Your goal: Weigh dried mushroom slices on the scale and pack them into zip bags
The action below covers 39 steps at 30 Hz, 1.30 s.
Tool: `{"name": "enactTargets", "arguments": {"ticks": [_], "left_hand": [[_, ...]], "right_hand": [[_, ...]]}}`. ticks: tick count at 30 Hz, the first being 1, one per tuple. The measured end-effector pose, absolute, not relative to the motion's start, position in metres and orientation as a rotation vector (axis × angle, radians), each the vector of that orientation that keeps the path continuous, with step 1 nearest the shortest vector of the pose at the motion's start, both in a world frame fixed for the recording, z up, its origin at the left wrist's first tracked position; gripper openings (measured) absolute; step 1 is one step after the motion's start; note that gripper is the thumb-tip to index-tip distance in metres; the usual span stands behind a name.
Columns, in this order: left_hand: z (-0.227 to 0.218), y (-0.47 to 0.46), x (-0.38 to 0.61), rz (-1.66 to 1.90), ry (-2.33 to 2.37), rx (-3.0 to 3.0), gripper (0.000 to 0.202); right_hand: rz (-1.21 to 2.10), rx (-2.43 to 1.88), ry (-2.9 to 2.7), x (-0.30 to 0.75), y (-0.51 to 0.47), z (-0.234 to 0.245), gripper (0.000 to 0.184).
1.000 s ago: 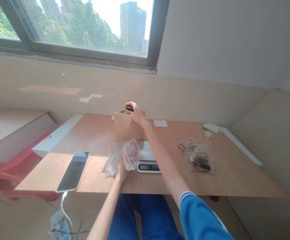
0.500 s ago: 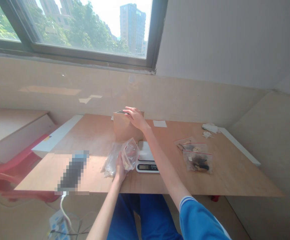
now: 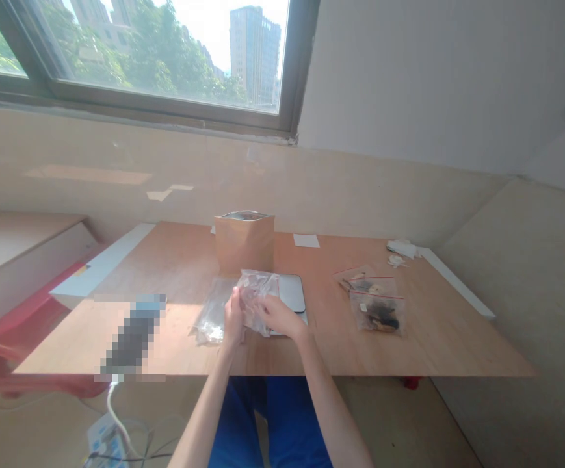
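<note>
Between both hands is a clear zip bag (image 3: 257, 286), held low over the front of the table. My left hand (image 3: 234, 318) is closed on its left side. On its right side, my right hand (image 3: 278, 314) has bent fingers against the plastic; what is inside is hard to make out. Partly hidden behind the bag and right hand lies a white kitchen scale (image 3: 292, 292). A stack of clear plastic bags (image 3: 212, 315) rests just left of my left hand. Beyond the scale stands an upright brown paper pouch (image 3: 244, 244), its top open.
To the right lie zip bags holding dark and pale pieces (image 3: 377, 312). A white paper (image 3: 306, 240) and crumpled tissue (image 3: 402, 248) sit toward the back. A blurred phone-like object (image 3: 133, 338) with a white cable is at the left; a red chair (image 3: 13, 344) stands beyond.
My right hand has come away from the pouch's top, back and down to the zip bag. The bag now sits between both hands, over the scale's left part.
</note>
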State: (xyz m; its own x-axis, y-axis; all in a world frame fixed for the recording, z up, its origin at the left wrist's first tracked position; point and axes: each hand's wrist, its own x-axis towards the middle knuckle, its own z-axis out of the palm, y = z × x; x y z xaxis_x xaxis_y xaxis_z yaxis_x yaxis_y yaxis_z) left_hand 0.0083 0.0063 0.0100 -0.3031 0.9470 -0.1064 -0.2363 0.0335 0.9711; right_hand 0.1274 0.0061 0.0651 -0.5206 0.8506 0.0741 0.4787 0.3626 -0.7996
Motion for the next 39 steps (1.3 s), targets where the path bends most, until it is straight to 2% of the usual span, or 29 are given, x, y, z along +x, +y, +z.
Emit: {"name": "enactTargets", "arguments": {"ticks": [7, 11, 14, 17, 22, 25, 28, 33, 39], "left_hand": [[0.03, 0.002, 0.013, 1.419, 1.484, 1.123, 0.044], [0.041, 0.001, 0.006, 1.418, 1.583, 1.187, 0.042], [0.047, 0.003, -0.01, 1.419, 1.659, 1.168, 0.042], [0.047, 0.006, -0.031, 1.336, 1.758, 1.177, 0.042], [0.034, 0.011, -0.055, 1.148, 2.152, 1.27, 0.033], [0.029, 0.015, -0.057, 1.152, 2.25, 1.339, 0.044], [0.023, 0.02, -0.052, 1.127, 2.314, 1.68, 0.047], [-0.012, 0.023, -0.038, 0.734, 2.163, 2.246, 0.042], [-0.055, 0.018, -0.025, 0.696, 2.215, 2.236, 0.047]], "right_hand": [[1.103, -0.946, -2.071, 0.126, 0.007, 0.063, 0.025], [1.118, -0.973, -1.954, 0.125, 0.007, 0.061, 0.014], [1.101, -1.059, -1.748, 0.126, 0.008, 0.059, 0.009], [1.119, -1.024, -1.464, 0.126, 0.009, 0.057, 0.013], [1.145, -1.022, -1.251, 0.132, 0.007, 0.048, 0.021], [1.153, -1.039, -1.24, 0.139, 0.002, 0.04, 0.022], [1.163, -1.049, -1.214, 0.146, -0.005, 0.031, 0.025], [1.105, -1.044, -1.158, 0.151, -0.009, 0.022, 0.028], [0.938, -0.964, -1.32, 0.143, 0.031, 0.058, 0.021]]}}
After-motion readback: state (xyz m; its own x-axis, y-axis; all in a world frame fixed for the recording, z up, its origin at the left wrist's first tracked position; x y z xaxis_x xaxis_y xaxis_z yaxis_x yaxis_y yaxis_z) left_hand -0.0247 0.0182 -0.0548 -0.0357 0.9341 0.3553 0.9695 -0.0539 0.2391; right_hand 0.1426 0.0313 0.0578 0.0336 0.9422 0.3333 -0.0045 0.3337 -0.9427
